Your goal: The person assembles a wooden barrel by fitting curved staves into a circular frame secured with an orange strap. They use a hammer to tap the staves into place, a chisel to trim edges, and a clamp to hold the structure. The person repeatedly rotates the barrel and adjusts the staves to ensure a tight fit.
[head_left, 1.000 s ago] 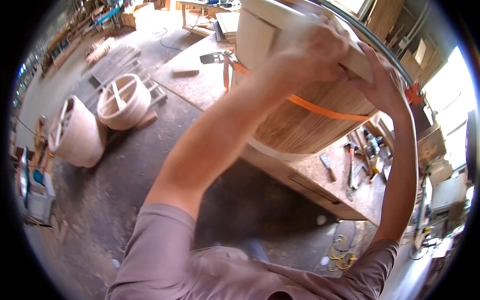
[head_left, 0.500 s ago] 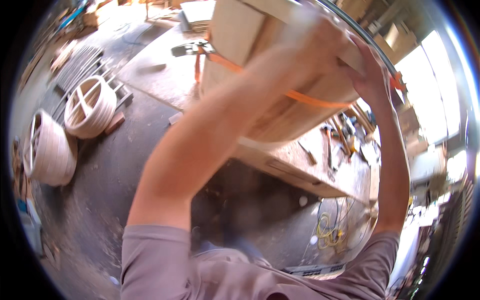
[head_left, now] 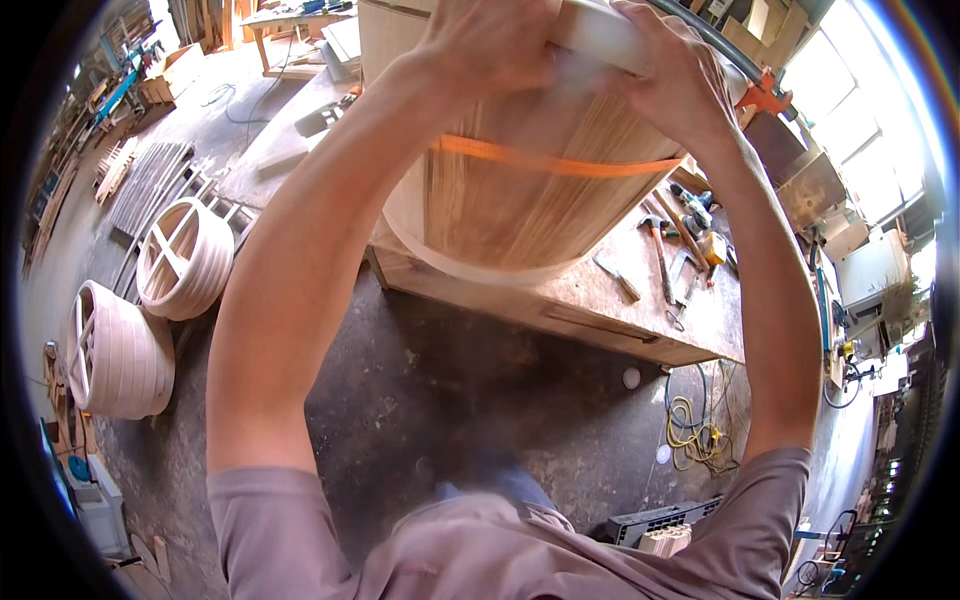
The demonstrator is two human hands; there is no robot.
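A large drum-shaped wooden shell (head_left: 540,215) made of upright staves stands on the workbench, with an orange strap (head_left: 560,165) running round it. At its top edge, a pale curved wooden rim piece (head_left: 600,38) shows between my hands. My left hand (head_left: 495,45) closes over the rim on the left side. On the right, my right hand (head_left: 675,70) grips the same rim, fingers bent over it. The fingertips of both hands are partly hidden. A bar clamp (head_left: 765,95) with an orange jaw lies across the top, just beyond my right hand. The strap's metal buckle (head_left: 320,118) sticks out at left.
The workbench (head_left: 590,315) carries a hammer (head_left: 660,255), a yellow tape measure (head_left: 713,248) and several other hand tools at right. Two round wooden frames (head_left: 120,360) stand on the floor at left. A yellow cable (head_left: 690,430) lies coiled below the bench.
My left hand has moved left along the top of the shell, farther from my right hand. My right hand has also shifted up and left. The view has turned slightly.
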